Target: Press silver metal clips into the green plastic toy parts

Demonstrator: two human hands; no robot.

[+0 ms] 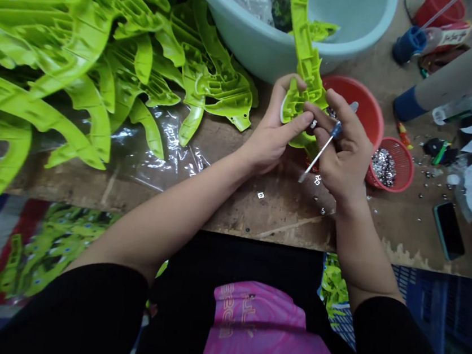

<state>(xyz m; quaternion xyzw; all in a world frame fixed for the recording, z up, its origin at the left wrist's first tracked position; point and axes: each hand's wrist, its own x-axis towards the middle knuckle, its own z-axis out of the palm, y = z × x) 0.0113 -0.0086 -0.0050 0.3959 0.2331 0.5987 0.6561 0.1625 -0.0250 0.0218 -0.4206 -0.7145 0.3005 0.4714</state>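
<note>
My left hand (pixel 276 130) grips the lower end of a long lime-green plastic part (pixel 304 54), which stands tilted up toward the pale blue basin. My right hand (pixel 343 152) is closed around a small screwdriver (pixel 323 150) with a blue collar, its metal shaft pointing down toward the table. The right fingertips touch the green part beside the left thumb. Both hands hover above the worn wooden table (pixel 283 211).
A big heap of identical green parts (pixel 84 52) fills the left on clear plastic sheeting. A pale blue basin (pixel 277 39) sits behind. A red bowl (pixel 361 103), a small red basket of screws (pixel 391 163), a phone (pixel 449 229), bottles and loose screws lie to the right.
</note>
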